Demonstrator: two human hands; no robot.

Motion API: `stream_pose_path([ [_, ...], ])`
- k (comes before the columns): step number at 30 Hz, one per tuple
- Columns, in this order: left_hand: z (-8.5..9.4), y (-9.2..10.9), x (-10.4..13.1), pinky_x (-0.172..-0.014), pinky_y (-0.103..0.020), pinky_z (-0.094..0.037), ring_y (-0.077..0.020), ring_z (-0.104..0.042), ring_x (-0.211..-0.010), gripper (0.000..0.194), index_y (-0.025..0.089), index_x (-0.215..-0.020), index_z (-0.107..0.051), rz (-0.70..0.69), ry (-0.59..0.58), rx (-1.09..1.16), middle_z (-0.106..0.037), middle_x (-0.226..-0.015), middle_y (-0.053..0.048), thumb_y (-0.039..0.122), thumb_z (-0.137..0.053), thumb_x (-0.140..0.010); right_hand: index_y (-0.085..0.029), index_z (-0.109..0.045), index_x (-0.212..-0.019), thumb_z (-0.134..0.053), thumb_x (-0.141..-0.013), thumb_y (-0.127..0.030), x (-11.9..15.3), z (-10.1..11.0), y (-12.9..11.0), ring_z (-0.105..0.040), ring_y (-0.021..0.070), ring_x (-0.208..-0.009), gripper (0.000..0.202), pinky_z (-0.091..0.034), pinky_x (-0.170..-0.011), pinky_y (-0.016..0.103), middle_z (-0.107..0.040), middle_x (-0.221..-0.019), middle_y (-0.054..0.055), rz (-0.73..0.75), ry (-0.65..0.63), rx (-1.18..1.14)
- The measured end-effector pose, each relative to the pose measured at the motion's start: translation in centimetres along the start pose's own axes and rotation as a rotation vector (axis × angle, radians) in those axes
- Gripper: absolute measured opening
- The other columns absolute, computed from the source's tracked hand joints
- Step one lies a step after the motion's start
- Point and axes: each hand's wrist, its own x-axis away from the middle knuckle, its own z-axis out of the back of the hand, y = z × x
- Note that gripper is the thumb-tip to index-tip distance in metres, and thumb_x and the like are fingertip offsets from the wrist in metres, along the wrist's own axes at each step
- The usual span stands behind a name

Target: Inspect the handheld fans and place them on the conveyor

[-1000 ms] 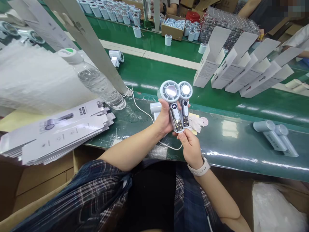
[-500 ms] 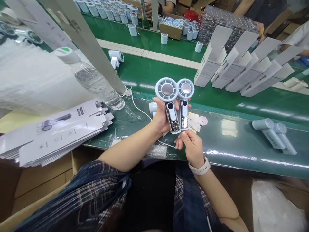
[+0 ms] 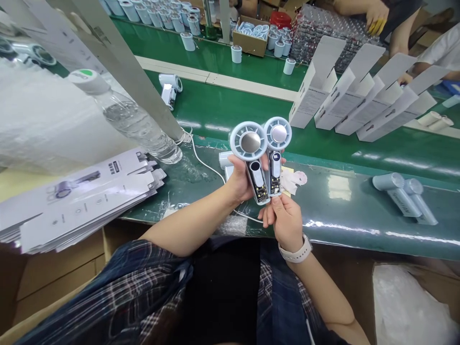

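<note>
My left hand is closed around two light-blue handheld fans side by side, their round heads up and handle circuit boards exposed. The left fan has a dark round display. On the right fan the display is lit with digits that look like 93. My right hand pinches at the bottom end of the right fan's handle. A white cable runs across the bench into its fingers; the plug itself is hidden. Behind my left hand lies another light-blue fan, partly covered.
Flat printed cartons and a water bottle are at left, near a metal post. Open white boxes stand on the green belt. Two fans lie at right. Across the belt, a co-worker's hand wears yellow finger covers.
The right fan's display has gone from dark to lit digits. Both fans are tilted slightly differently. A co-worker's hand has come into sight above the wrapped stack.
</note>
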Motion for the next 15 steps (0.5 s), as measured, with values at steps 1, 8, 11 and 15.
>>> stream_pose_path([
  [1, 0.1, 0.1, -0.1, -0.087, -0.046, -0.064, -0.0390, -0.060, -0.132, 0.084, 0.020, -0.066, -0.053, 0.016, 0.004, 0.000, -0.070, -0.109, -0.012, 0.103, -0.059, -0.060, -0.023, -0.056, -0.072, -0.059, -0.100, -0.058, -0.1, 0.2, -0.1, -0.059, 0.0157, -0.052, 0.045, -0.056, -0.068, 0.034, -0.056, -0.051, -0.004, 0.017, 0.007, 0.057],
  [8, 1.0, 0.6, -0.5, -0.097, -0.046, -0.060, -0.0348, -0.065, -0.127, 0.066, 0.022, -0.091, -0.068, 0.032, 0.083, 0.071, -0.074, -0.111, -0.008, 0.085, -0.073, -0.070, -0.023, -0.061, -0.074, -0.054, -0.102, -0.040, -0.3, 1.8, -1.2, -0.064, 0.0269, -0.118, 0.034, -0.052, -0.107, 0.045, -0.067, -0.122, 0.011, 0.342, 0.103, 0.434],
  [11, 1.2, 0.2, 0.1, -0.093, -0.046, -0.060, -0.0345, -0.071, -0.113, 0.058, 0.020, -0.095, -0.072, 0.105, -0.014, 0.017, -0.075, -0.105, -0.009, 0.068, -0.086, -0.066, -0.025, -0.068, -0.119, -0.056, -0.101, -0.042, -0.9, 2.8, -1.3, -0.049, 0.0298, -0.146, 0.027, -0.037, -0.126, 0.054, -0.056, -0.151, 0.013, 0.345, 0.230, 0.469],
  [15, 1.3, -0.7, 1.3, -0.093, -0.044, -0.056, -0.0340, -0.072, -0.105, 0.060, 0.016, -0.100, -0.076, 0.232, -0.225, -0.131, -0.076, -0.098, -0.011, 0.054, -0.099, -0.059, -0.027, -0.058, -0.141, -0.065, -0.097, -0.051, -1.7, 4.1, -1.3, -0.059, 0.0316, -0.139, 0.050, -0.049, -0.118, 0.055, -0.064, -0.148, 0.013, 0.258, 0.071, 0.270],
])
